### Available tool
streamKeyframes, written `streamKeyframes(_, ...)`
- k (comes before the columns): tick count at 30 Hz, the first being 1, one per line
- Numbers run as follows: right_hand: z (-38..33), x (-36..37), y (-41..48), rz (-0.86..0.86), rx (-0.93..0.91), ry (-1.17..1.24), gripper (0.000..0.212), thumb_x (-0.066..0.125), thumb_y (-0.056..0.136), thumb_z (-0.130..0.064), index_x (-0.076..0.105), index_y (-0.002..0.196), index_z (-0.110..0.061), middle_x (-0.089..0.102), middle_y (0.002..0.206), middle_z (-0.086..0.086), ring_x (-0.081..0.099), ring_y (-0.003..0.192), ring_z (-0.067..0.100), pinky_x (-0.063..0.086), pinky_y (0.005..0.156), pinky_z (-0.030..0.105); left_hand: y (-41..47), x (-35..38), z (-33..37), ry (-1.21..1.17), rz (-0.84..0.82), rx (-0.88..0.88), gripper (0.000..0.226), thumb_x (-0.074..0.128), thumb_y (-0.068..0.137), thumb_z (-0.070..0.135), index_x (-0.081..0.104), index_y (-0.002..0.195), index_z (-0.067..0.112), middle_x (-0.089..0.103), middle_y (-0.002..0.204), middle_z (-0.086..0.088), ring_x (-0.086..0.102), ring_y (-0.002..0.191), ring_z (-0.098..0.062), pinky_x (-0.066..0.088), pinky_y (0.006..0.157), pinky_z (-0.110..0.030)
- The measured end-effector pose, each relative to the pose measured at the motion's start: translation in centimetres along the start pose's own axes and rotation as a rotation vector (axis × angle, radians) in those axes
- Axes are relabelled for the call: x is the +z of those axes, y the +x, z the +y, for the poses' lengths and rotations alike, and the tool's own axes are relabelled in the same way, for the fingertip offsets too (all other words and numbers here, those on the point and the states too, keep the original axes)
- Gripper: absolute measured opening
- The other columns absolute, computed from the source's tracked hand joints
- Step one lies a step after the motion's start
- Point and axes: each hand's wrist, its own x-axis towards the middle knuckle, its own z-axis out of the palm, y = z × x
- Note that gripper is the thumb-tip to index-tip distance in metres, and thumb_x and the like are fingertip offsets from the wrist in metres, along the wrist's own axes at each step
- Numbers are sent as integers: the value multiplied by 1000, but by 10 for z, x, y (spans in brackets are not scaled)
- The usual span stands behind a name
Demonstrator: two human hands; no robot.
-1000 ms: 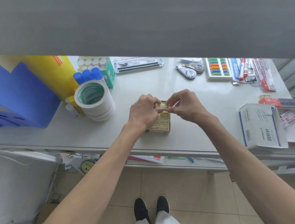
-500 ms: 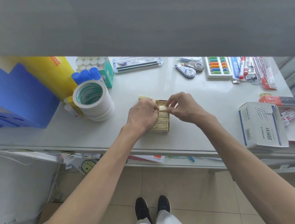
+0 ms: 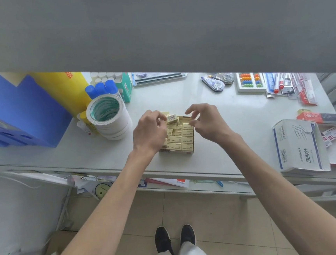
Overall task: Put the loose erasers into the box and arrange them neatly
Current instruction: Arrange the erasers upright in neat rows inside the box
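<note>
From the head camera, the left hand (image 3: 150, 132) has its grip closed on a loose eraser (image 3: 171, 118), barcode face up, held by the fingertips just over the far left corner of the box (image 3: 177, 151). The box stands on the surface (image 3: 234, 133) near its front edge and looks almost full of packed erasers (image 3: 184, 135) in tight rows. The right hand (image 3: 208, 121) hovers over the far right side of the box, its grip parted and holding nothing, thumb and forefinger apart. The main risk, as I judge it, is fit: the remaining gap is hidden behind the left fingers, and pushing the eraser in tilted could wedge it, lift its neighbours or leave it proud of the row. A fingertip hold is also shallow, so the eraser could slip and roll off onto the floor below. Pressing down without steadying the box might nudge it toward the edge. A pale block just behind the left fingers may be another eraser; I cannot tell.
</note>
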Motion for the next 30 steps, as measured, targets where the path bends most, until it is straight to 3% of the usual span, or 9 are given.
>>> streamKeyframes(5, -15, 9, 9, -83, -51, -40, 34, 69, 85, -5, 66, 116, -17, 57, 101, 4, 57, 88, 20, 50, 77, 33, -2, 1, -12, 51, -37, -110, 26, 47, 92, 21, 66, 110, 21, 58, 108, 0, 55, 93, -17, 46, 76, -33)
streamKeyframes(11, -27, 11, 24, -141, -37, -86, 20, 72, 81, -7, 71, 98, -19, 62, 96, 5, 62, 85, 24, 48, 58, 28, 2, 3, -13, 39, -106, -87, 28, 47, 94, 26, 66, 115, 25, 57, 110, 1, 53, 103, -17, 48, 83, -36)
streamKeyframes(14, -29, 8, 26, -128, -8, -42, 13, 68, 88, -11, 73, 100, -10, 64, 98, 7, 61, 85, 21, 44, 56, 24, 2, 3, -11, 10, -93, -41, 28, 50, 94, 25, 64, 118, 28, 54, 102, 4, 49, 95, -12, 47, 79, -34)
streamKeyframes(18, -29, 1, 16, -127, 41, 48, 13, 62, 92, -12, 74, 95, -7, 68, 77, 9, 63, 69, 18, 43, 49, 20, 3, 2, -10, -100, -53, 60, 22, 64, 89, 22, 67, 111, 24, 59, 96, 5, 54, 81, -11, 49, 75, -31)
streamKeyframes(21, -24, 1, 7, -96, 78, 196, 10, 61, 91, -7, 70, 95, -7, 72, 76, 14, 67, 62, 18, 53, 54, 23, 4, 3, -9, -172, -9, 76, 16, 68, 87, 16, 71, 102, 17, 67, 98, 0, 57, 78, -10, 46, 72, -22)
streamKeyframes(25, -20, 6, 3, -47, 127, 282, 5, 60, 93, -6, 65, 94, -3, 73, 75, 15, 70, 60, 20, 51, 51, 16, 3, 3, -5, -208, -21, 89, 19, 70, 85, 13, 72, 104, 13, 68, 97, 2, 57, 77, -6, 36, 63, -3)
streamKeyframes(30, -11, 6, 2, -8, 132, 395, 8, 63, 91, -6, 69, 93, -1, 72, 74, 20, 73, 68, 30, 62, 70, 39, 4, 6, -3, -242, -30, 57, 17, 70, 84, 12, 74, 100, 12, 71, 95, 0, 59, 76, -7, 42, 69, -7)
